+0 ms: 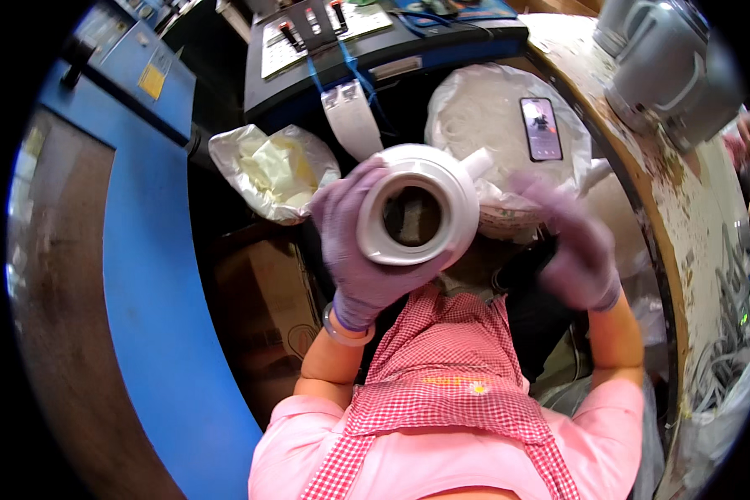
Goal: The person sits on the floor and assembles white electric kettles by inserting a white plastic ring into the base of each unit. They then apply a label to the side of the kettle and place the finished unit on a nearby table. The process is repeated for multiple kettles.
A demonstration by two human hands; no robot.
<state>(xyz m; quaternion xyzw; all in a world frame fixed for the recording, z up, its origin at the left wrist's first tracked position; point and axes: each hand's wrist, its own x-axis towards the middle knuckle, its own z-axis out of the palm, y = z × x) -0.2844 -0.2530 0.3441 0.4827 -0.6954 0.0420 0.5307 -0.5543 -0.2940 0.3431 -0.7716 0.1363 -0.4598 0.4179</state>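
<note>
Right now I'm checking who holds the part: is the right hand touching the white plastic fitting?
Apart. The head view shows the blurred right hand beside the white plastic fitting, with a gap between; only the left hand grips it.

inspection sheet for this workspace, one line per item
surface: curved workbench rim, paint-flecked and worn
job's things: white plastic pipe fitting, open end facing the camera
clutter: open bag of yellowish material; big white bag with a phone lying on it; cardboard box
grippers: left hand, purple glove, fingers wrapped round the fitting; right hand, gloved, blurred, off the fitting
cables: blue cables under the control panel
surroundings: blue machine frame; grey machine
</note>
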